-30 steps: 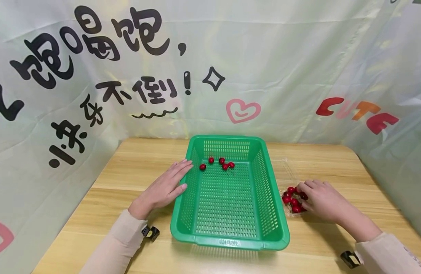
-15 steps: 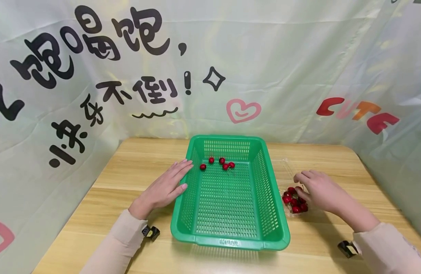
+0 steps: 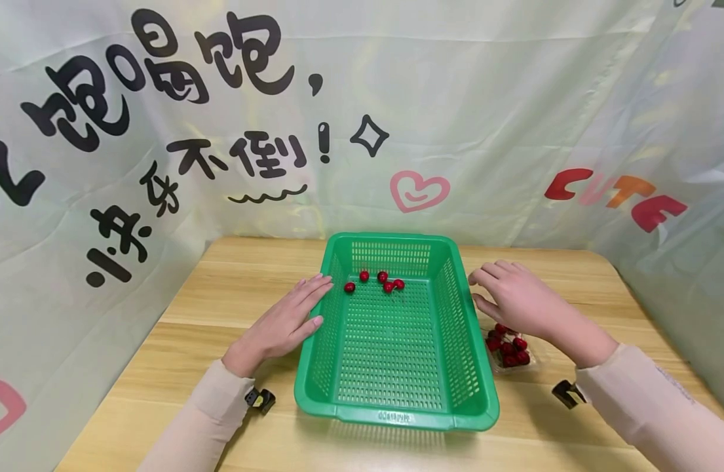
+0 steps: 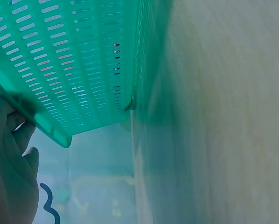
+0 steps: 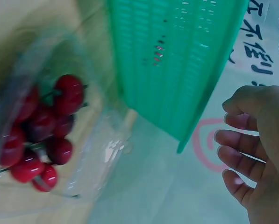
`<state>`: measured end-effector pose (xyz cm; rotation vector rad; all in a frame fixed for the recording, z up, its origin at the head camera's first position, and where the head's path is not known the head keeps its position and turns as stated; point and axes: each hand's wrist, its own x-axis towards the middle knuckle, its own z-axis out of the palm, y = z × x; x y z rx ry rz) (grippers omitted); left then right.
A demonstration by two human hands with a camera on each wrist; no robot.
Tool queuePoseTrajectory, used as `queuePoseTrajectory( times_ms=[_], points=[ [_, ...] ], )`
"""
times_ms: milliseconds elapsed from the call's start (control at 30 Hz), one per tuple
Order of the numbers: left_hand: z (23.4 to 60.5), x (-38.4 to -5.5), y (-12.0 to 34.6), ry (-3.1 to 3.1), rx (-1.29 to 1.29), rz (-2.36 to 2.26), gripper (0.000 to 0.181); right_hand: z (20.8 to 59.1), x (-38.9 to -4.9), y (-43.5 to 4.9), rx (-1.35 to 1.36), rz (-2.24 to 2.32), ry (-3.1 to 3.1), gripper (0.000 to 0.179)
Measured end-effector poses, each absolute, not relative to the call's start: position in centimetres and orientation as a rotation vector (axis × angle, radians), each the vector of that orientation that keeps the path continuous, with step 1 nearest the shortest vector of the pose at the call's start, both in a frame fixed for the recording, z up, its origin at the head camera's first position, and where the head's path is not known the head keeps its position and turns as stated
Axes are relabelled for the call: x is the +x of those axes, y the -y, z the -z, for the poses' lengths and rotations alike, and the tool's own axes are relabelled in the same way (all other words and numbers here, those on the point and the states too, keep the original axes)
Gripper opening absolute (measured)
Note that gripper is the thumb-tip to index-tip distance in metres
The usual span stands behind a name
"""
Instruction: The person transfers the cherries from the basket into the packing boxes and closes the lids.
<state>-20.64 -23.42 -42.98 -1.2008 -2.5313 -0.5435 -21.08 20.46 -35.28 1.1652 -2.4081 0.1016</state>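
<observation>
A green plastic basket (image 3: 391, 423) with slotted walls stands on the table, with several red cherries (image 3: 388, 287) inside toward its far end. My left hand (image 3: 282, 321) rests its straight fingers over the basket's left rim; in the left wrist view the fingers (image 4: 22, 133) touch that rim from outside. My right hand (image 3: 517, 298) is in the air by the basket's right rim, fingers loosely bent. From the right wrist camera, nothing shows between its thumb and fingers (image 5: 239, 144). Below it sits a clear plastic box (image 5: 95, 163) holding several cherries with stems (image 5: 39, 130).
The wooden table (image 3: 249, 275) carries the basket and box. A pale printed curtain (image 3: 479, 124) hangs behind and along both sides. Black devices (image 3: 259, 400) are strapped at both wrists. The clear box stands close to the basket's right wall.
My right hand has lifted off the cherries in the clear box and moved left and away from me to the basket's right rim. The left hand and basket have stayed put.
</observation>
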Motion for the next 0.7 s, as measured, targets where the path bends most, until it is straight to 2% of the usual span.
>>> queuePoseTrajectory(
  times_ms=[700],
  points=[
    [42.9, -20.6, 23.4, 2.541, -1.198, 0.543, 0.059, 30.8, -23.2, -12.4, 1.231, -0.051, 2.505, 0.031]
  ],
)
